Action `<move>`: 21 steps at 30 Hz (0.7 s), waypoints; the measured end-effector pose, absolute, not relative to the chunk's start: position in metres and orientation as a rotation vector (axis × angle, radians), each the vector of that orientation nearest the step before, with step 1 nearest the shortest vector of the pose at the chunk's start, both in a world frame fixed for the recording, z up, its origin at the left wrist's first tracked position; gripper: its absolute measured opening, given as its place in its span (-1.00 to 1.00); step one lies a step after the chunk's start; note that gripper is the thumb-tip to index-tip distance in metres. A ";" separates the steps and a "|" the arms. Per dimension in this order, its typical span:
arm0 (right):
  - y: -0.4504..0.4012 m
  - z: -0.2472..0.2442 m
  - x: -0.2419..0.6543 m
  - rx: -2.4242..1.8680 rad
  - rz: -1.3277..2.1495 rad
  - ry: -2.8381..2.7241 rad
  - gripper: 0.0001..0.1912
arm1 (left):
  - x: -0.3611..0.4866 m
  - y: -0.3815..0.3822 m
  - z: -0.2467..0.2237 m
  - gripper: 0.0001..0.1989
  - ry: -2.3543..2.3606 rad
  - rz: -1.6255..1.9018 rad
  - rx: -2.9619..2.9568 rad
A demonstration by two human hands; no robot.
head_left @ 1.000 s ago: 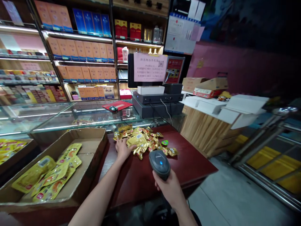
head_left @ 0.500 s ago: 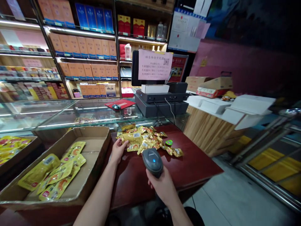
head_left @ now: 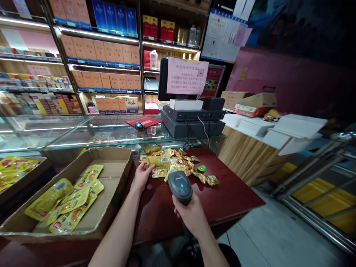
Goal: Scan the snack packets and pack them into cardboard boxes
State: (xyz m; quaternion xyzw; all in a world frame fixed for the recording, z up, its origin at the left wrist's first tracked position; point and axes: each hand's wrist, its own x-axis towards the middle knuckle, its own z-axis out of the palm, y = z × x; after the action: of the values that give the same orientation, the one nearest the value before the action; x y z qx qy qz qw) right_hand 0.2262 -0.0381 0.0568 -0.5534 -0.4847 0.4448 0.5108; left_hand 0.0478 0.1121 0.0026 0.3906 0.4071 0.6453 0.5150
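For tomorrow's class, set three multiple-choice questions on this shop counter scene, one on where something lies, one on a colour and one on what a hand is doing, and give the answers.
1. Where does the heap of gold sachets lie?
A. On the dark red counter top
B. On the white boxes
C. On a shelf among the blue boxes

2. What colour is the light on the handheld barcode scanner?
A. Red
B. Green
C. Blue

3. What is the right hand doing?
A. Lying flat on the heap
B. Gripping the scanner
C. Hanging empty

Answers:
1. A, because the sachets sit directly on the dark red top.
2. C, because a small blue glow shows on the scanner's upper face.
3. B, because the fingers wrap around the scanner's body.
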 end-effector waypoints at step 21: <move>-0.039 0.052 0.229 -1.330 1.053 -1.159 -0.69 | 0.048 0.113 -0.001 -0.48 0.969 1.548 0.978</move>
State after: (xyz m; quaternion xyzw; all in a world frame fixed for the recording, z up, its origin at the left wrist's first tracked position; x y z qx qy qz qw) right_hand 0.2287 -0.0391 0.0522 -0.5540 -0.4827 0.4389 0.5172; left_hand 0.0480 0.1135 -0.0005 0.4061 0.4026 0.6428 0.5097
